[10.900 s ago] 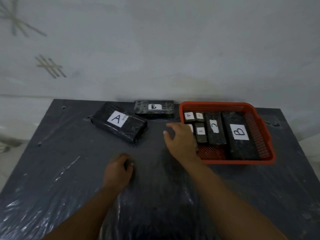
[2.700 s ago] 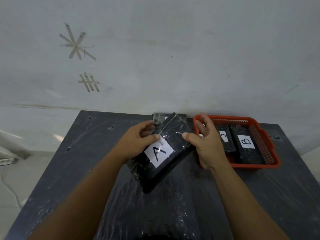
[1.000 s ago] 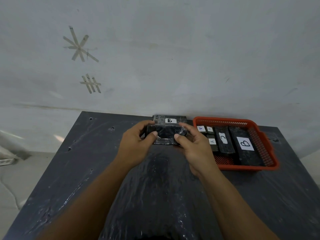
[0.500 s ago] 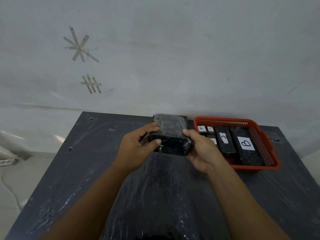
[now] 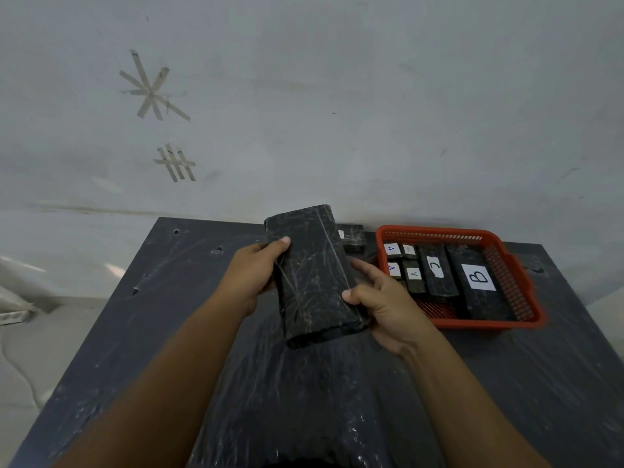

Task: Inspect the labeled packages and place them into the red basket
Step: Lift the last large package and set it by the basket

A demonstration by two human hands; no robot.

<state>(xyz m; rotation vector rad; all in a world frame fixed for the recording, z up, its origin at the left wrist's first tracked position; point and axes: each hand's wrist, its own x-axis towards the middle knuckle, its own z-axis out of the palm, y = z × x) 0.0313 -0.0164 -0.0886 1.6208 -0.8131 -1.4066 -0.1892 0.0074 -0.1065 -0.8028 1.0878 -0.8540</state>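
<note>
1. Head view, the hold: both hands keep one large black package (image 5: pixel 312 275) up off the surface (image 5: pixel 506 383), tilted, its plain wrapped face toward the camera and no label showing. The left hand (image 5: pixel 248 276) has its fingers (image 5: pixel 282 243) curled over the left edge; the right hand (image 5: pixel 385 304) pinches the lower right corner, thumb on top.
2. Head view, risks: the wrap looks glossy, so I judge it could slide out of that corner pinch if the left hand lets go first. The label faces away, so it could go in unread.
3. Head view, placing: the red basket (image 5: pixel 493 324) sits just right of the hands and looks nearly full. Only a small bare patch of floor shows at the front left, so the package may have to lie on the others or catch the rim.
4. Head view, count: one package held; one small package (image 5: pixel 353 238) on the surface behind it, partly hidden; six packages in the basket, among them the B package (image 5: pixel 479 285). One basket, two hands.
</note>
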